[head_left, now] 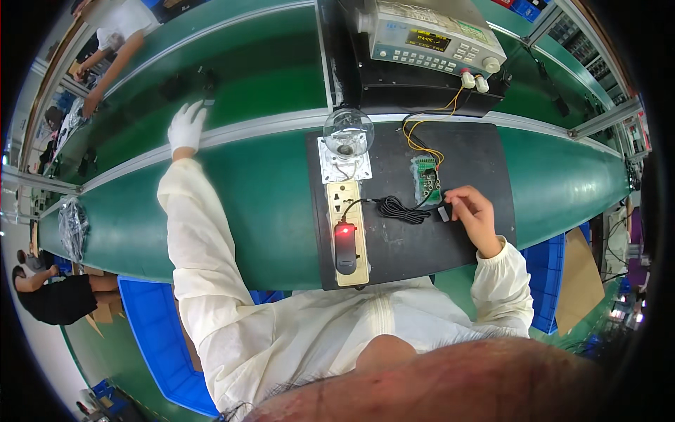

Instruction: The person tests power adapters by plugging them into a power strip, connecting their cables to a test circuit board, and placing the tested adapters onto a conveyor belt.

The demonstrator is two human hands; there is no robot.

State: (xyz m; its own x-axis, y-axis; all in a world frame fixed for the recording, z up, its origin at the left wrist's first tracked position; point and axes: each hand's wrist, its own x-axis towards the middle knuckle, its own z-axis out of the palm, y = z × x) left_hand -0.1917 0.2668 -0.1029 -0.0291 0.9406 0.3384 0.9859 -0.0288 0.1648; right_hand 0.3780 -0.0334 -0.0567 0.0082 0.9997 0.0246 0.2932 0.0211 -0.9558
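My right hand (474, 213) is bare and closed in a pinch at the end of a black adapter cable (402, 209), beside a green circuit board (426, 181). A small pale tag shows near those fingertips. The cable's coil lies on a black mat, and it runs to a black power adapter (345, 250) plugged into a cream power strip (337, 199); a red light glows on the adapter. In a white glove, my left hand (186, 128) stretches over the far green belt, fingers extended, near a small dark item with a cable (207, 79).
A bench meter (436, 39) with a lit display stands at the back, yellow and black wires running to the board. A clear glass bulb (349, 133) sits above the strip. Blue bins (158, 330) flank me. Another person's arm (119, 67) reaches in at far left.
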